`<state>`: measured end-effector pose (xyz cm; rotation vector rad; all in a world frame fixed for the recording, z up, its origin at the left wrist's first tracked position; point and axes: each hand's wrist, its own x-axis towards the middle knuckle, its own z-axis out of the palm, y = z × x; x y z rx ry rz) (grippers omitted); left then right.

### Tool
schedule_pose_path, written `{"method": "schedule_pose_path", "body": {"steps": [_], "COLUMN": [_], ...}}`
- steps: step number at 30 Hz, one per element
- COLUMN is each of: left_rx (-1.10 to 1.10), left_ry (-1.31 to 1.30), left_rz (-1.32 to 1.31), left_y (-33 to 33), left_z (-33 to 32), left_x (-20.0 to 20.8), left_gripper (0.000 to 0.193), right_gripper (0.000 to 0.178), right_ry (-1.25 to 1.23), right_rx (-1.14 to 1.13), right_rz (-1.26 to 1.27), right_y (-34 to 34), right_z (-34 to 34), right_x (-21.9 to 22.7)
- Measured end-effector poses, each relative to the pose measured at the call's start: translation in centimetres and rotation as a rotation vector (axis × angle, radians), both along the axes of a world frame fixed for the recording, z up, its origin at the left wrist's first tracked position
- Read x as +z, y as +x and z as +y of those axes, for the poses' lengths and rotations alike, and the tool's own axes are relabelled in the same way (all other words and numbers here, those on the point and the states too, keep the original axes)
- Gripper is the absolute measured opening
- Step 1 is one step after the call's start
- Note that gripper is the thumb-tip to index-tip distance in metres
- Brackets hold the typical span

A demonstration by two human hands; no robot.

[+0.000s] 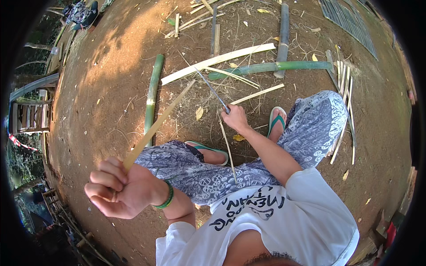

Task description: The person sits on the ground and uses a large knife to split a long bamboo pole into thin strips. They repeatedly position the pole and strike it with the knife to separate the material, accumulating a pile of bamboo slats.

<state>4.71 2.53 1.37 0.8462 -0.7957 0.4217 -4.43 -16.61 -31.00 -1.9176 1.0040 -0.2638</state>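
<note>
My left hand (pixel 126 188) is raised at the lower left, its fingers wrapped round one end of a long flat bamboo strip (pixel 153 128). The strip slants up and away to the right, its far tip close to the knife. In my right hand (pixel 235 119), in front of my knees, is the handle of a knife (pixel 212 88), with the thin blade pointing away to the left. Beyond the blade lies a wide pale split bamboo piece (pixel 217 63). Several thin strips (pixel 257 94) lie on the ground around my right hand.
A green bamboo pole (pixel 154 95) lies on the left, and another (pixel 306 65) rests across a grey bamboo length (pixel 283 35). Beside my right knee is a bundle of slender strips (pixel 344 106). A slatted bamboo panel (pixel 348 24) lies at the far right on the dirt ground.
</note>
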Motion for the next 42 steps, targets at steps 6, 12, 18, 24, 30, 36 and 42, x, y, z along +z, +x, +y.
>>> {"method": "schedule_pose_path", "body": {"steps": [6,12,18,24,30,36,42], "left_rx": [0.134,0.282,0.171,-0.04,0.014,-0.094,-0.257], "left_ry": [-0.069,-0.049,-0.039,-0.014,-0.011,0.001,0.119], "left_rz": [0.058,0.162,0.141,0.089,0.058,0.074,-0.038], "left_y": [2.2,4.0,4.0,4.6,4.7,5.3,5.5], "left_z": [0.4,-0.9,-1.1,-0.5,0.1,-0.6,-1.6], "left_x": [2.8,0.9,-0.1,-1.0,-0.8,-0.7,-0.2], "left_gripper": [0.042,0.045,0.046,0.046,0.044,0.045,0.039], "right_gripper": [0.035,0.037,0.032,0.033,0.015,0.014,0.02], "right_ry": [-0.151,-0.125,-0.482,-0.77,-0.713,-0.451,-0.537], "right_rx": [0.083,0.095,0.051,0.251,0.484,0.626,0.741], "right_rz": [0.431,0.466,0.329,0.311,0.411,0.549,0.366], "right_y": [-4.7,-4.8,-1.6,-2.1,-1.5,0.4,3.9], "right_z": [-1.2,-0.7,-5.8,-10.2,-11.8,-17.8,-24.2], "right_x": [-6.3,-7.4,-10.8,-14.6,-12.1,-5.9,5.3]}}
